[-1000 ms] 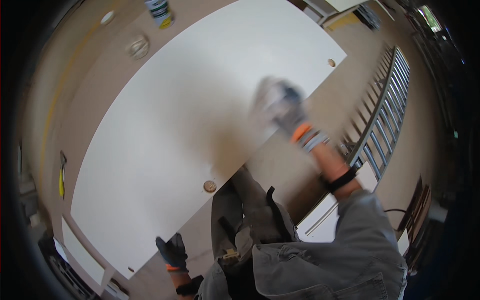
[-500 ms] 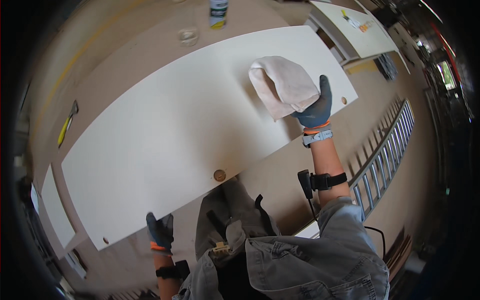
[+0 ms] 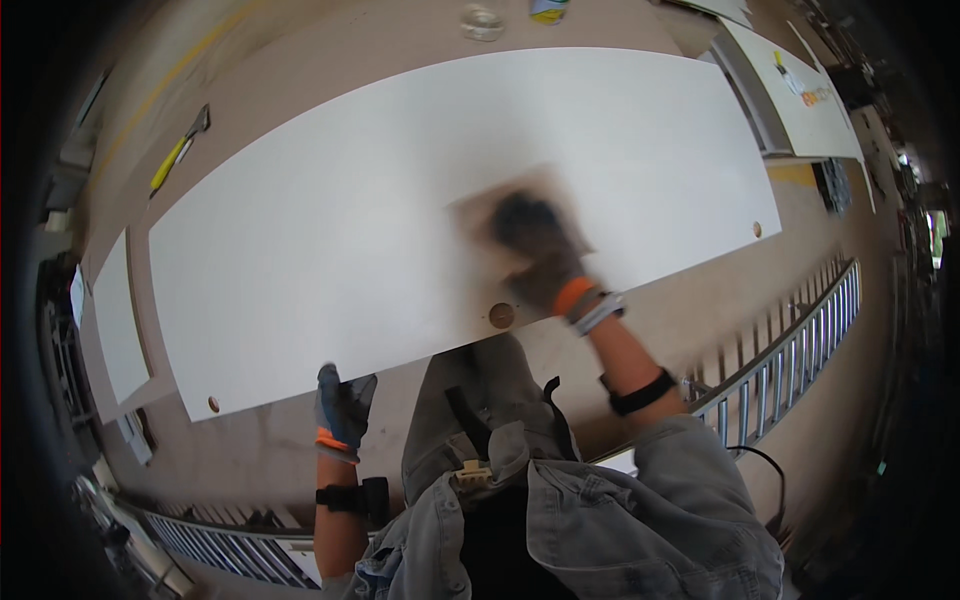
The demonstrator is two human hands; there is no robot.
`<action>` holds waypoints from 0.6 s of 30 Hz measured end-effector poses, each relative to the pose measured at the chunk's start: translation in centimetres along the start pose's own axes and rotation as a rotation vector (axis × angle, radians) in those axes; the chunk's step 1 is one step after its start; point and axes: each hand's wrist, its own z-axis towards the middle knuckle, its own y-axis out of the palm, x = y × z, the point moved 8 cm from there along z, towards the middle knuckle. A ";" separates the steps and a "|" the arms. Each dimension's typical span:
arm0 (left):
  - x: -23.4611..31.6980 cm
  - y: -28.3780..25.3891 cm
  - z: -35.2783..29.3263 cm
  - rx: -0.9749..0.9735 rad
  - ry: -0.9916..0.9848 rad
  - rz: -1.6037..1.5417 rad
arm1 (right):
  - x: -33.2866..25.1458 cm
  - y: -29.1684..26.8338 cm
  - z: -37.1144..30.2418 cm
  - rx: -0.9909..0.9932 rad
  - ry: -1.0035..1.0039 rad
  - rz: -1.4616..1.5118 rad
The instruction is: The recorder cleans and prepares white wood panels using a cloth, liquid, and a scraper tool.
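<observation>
White panel: the long panel [image 3: 300, 230] lies flat on the brownish counter [image 3: 260, 95].
Cloth: the pale cloth [image 3: 470, 215], blurred, sits over the panel, slightly right of its middle and toward its near edge.
Right hand: gloved in dark grey with an orange cuff, the right hand [image 3: 537, 245] is on top of the cloth; its grip is too blurred to tell whether the fingers close on the fabric or lie over it.
Left hand: the left hand [image 3: 345, 405], gloved alike, is at the panel's near edge, left of the middle; its grip is apart, and whether it touches the edge I cannot tell.
Round hole: a brown round hole [image 3: 502, 315] is by the panel's near edge, just below the cloth.
Yellow-handled tool: the hand tool [image 3: 180, 152] lies beyond the panel's far left side.
Glass jar: the clear jar [image 3: 482, 22] stands beyond the panel's far edge, near a yellow-based can [image 3: 549, 10].
Roller conveyor: the metal conveyor [image 3: 785, 350] is right of the panel's near edge.
</observation>
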 end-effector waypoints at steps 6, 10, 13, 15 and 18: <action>-0.7 0.4 -0.2 0.009 -0.035 -0.051 | 17.0 -3.7 -4.9 0.367 0.559 -0.230; -1.0 1.1 0.5 -0.067 0.002 -0.051 | 1.7 -1.8 1.6 0.281 0.136 0.030; -1.6 -0.3 1.1 -0.093 0.007 -0.037 | -17.6 0.6 2.7 0.194 -0.391 0.239; -1.4 -0.8 0.8 -0.099 0.027 -0.064 | -23.9 1.5 -0.1 0.146 -0.481 0.268; -1.2 -0.4 0.8 -0.144 -0.031 -0.125 | -21.1 1.2 -2.7 0.011 -0.410 0.398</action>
